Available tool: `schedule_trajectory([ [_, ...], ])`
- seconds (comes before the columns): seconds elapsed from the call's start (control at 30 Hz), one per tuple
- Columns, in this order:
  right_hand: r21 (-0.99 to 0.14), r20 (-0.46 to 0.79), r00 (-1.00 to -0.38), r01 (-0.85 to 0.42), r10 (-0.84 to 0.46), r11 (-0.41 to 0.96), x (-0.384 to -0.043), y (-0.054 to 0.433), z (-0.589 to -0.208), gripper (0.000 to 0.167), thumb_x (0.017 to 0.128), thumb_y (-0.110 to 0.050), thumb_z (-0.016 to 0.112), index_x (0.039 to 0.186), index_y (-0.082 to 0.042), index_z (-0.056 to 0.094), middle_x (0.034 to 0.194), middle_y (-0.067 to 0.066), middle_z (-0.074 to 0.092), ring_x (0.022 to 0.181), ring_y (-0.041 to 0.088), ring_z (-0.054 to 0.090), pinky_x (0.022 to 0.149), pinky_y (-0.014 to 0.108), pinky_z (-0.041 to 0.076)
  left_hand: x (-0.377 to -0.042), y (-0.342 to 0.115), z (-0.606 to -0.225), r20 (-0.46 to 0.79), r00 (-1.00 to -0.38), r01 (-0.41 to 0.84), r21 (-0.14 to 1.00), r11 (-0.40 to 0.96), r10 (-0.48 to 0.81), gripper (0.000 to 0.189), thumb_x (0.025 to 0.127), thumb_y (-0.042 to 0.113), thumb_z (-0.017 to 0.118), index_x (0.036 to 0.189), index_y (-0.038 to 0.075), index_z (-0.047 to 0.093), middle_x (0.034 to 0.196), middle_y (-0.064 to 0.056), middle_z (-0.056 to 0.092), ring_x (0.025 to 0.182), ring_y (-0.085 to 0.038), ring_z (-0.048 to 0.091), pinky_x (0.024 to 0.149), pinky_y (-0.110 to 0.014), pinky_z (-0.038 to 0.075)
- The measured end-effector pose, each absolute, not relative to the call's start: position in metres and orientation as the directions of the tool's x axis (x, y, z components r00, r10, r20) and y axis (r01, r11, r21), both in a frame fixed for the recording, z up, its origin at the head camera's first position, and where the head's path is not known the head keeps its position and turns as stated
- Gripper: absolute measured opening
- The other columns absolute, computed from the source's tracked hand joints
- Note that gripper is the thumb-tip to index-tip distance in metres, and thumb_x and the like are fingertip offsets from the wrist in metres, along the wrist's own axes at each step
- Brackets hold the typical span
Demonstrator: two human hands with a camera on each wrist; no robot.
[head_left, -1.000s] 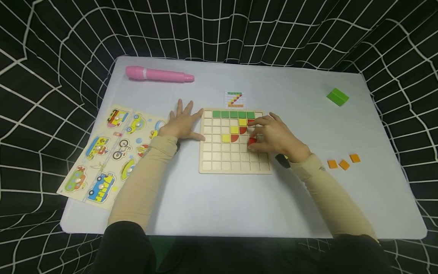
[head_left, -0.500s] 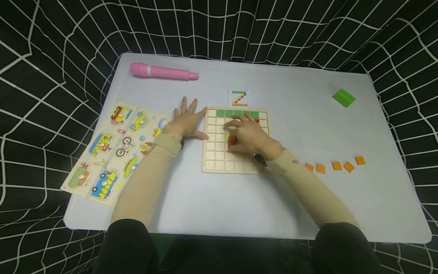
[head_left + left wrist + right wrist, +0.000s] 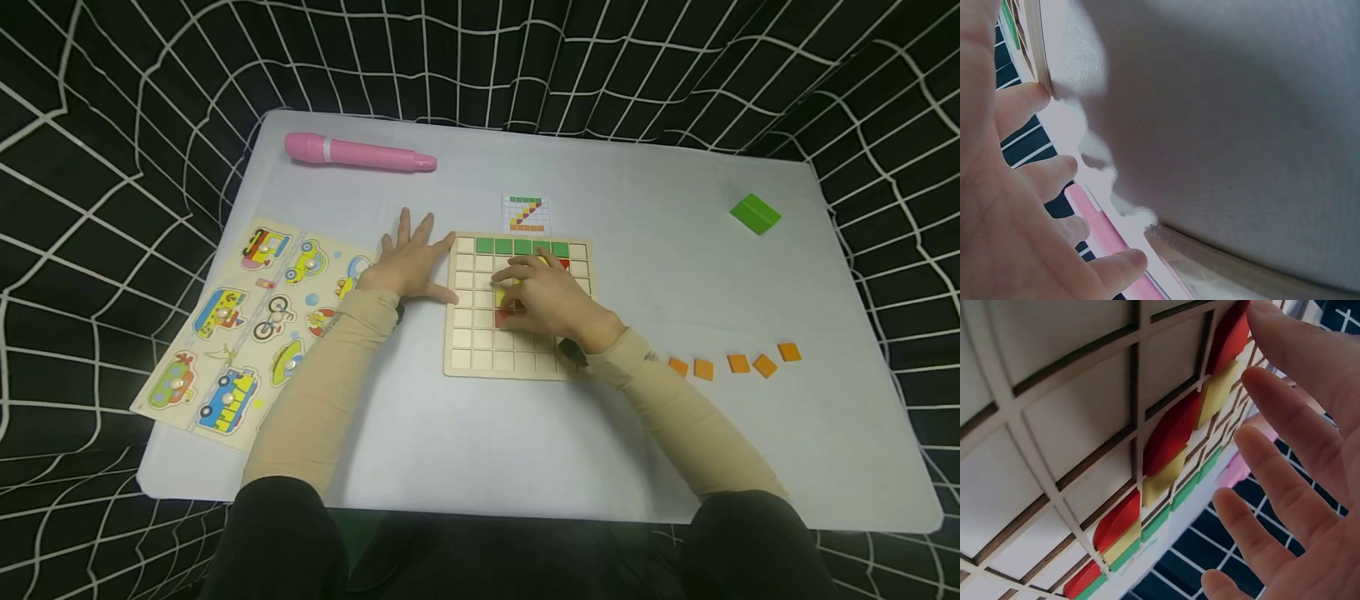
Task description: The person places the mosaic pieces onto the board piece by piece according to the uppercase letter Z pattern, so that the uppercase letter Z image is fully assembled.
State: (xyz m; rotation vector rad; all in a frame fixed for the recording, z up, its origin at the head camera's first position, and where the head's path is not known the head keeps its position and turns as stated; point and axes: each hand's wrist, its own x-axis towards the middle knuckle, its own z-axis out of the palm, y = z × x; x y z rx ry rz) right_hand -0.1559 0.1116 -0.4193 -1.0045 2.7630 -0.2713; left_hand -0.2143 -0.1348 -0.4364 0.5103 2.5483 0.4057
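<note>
A wooden grid board point(image 3: 482, 361) lies mid-table, with a row of green square tiles point(image 3: 485, 246) near its far edge. Below them a diagonal of yellow squares point(image 3: 1218, 394) and red quarter-round pieces point(image 3: 1172, 434) runs toward the lower left. My left hand point(image 3: 408, 268) is spread at the board's left edge, index finger and thumb touching it. Over the board, my right hand point(image 3: 551, 298) has its thumb tip at the red piece point(image 3: 1230, 337) lowest on the diagonal, which sits in a cell. Its other fingers are apart from that piece and partly hide the diagonal in the head view.
Beyond the board lies a printed pattern card point(image 3: 527, 215). Several orange tiles point(image 3: 703, 369) are at the right, a green block point(image 3: 755, 214) farther back. A pink pen-shaped object point(image 3: 360, 154) is at the back left, a vehicle puzzle board point(image 3: 247, 333) at the left.
My right hand has moved left and nearer across the board with a red piece, which now sits in a cell below the yellow square. The left hand has stayed at the board's edge.
</note>
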Motion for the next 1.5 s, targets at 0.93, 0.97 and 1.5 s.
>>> schedule_trajectory([
  [0.93, -0.236, -0.118, -0.887, -0.413, -0.447, 0.88, -0.136, 0.211, -0.418, 0.033, 0.081, -0.031, 0.088, 0.104, -0.008, 0.081, 0.138, 0.017, 0.068, 0.134, 0.041, 0.057, 0.12, 0.077, 0.024, -0.212, -0.131, -0.436, -0.418, -0.806, 0.258, 0.389, 0.884, 0.419, 0.111, 0.083, 0.052, 0.082, 0.167, 0.019, 0.017, 0.174, -0.019, -0.013, 0.156, -0.047, -0.029, 0.126, -0.074, -0.002],
  [0.97, -0.231, -0.115, -0.893, -0.402, -0.436, 0.886, -0.134, 0.216, -0.417, 0.034, 0.081, -0.031, 0.088, 0.104, -0.008, 0.081, 0.139, 0.017, 0.068, 0.134, 0.041, 0.057, 0.12, 0.078, 0.024, -0.212, -0.131, -0.436, -0.417, -0.807, 0.257, 0.39, 0.884, 0.419, 0.111, 0.083, 0.052, 0.081, 0.167, 0.019, 0.016, 0.174, -0.019, -0.013, 0.156, -0.048, -0.029, 0.126, -0.074, -0.002],
  [1.5, -0.208, -0.206, -0.943, -0.219, -0.261, 0.953, -0.09, 0.274, -0.416, 0.044, 0.073, -0.04, 0.092, 0.101, -0.007, 0.082, 0.144, 0.016, 0.064, 0.138, 0.042, 0.052, 0.123, 0.074, 0.02, -0.211, -0.131, -0.436, -0.417, -0.809, 0.249, 0.396, 0.884, 0.415, 0.112, 0.082, 0.052, 0.082, 0.167, 0.02, 0.017, 0.175, -0.018, -0.013, 0.156, -0.048, -0.029, 0.126, -0.074, -0.001],
])
